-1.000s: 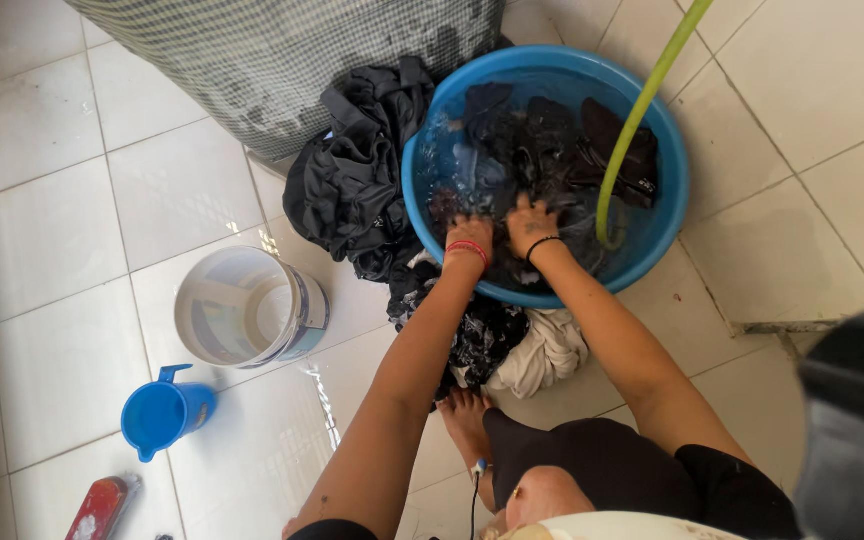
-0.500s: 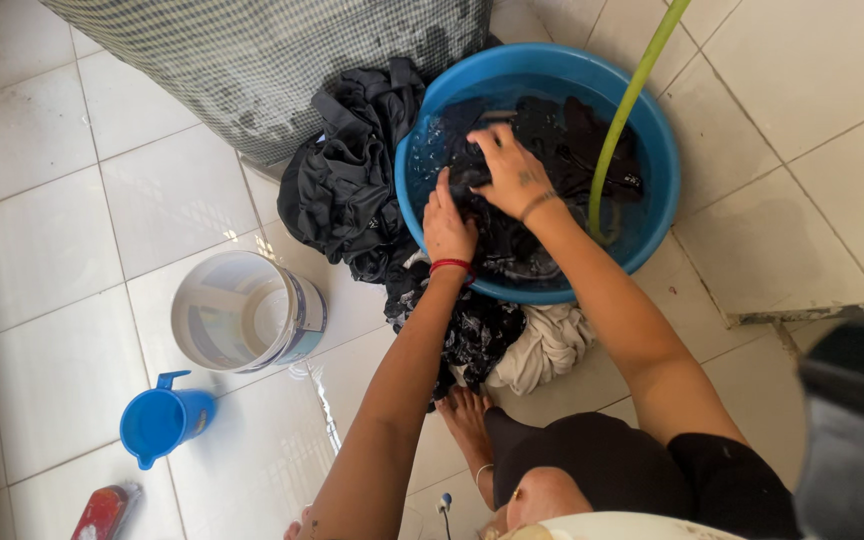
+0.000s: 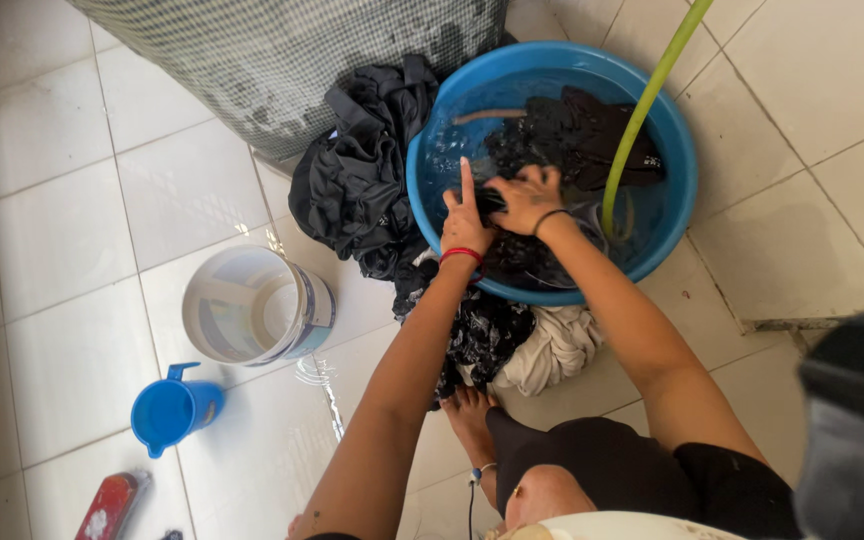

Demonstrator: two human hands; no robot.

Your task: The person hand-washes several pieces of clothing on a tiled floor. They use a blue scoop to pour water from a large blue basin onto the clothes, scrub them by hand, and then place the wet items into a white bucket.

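A flat red packet (image 3: 109, 505) with a pale patch on its face lies on the tiled floor, just below-left of the blue jug (image 3: 174, 410). Its print is too small to tell. No signs or screens show.

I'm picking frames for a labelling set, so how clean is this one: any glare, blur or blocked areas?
Head view: even daylight with soft shadows; wet glare on the floor tiles beside the white bucket; sparkle on the water in the blue basin; both hands, left hand and right hand, are sharp; a dark out-of-focus shape blocks the lower right corner.
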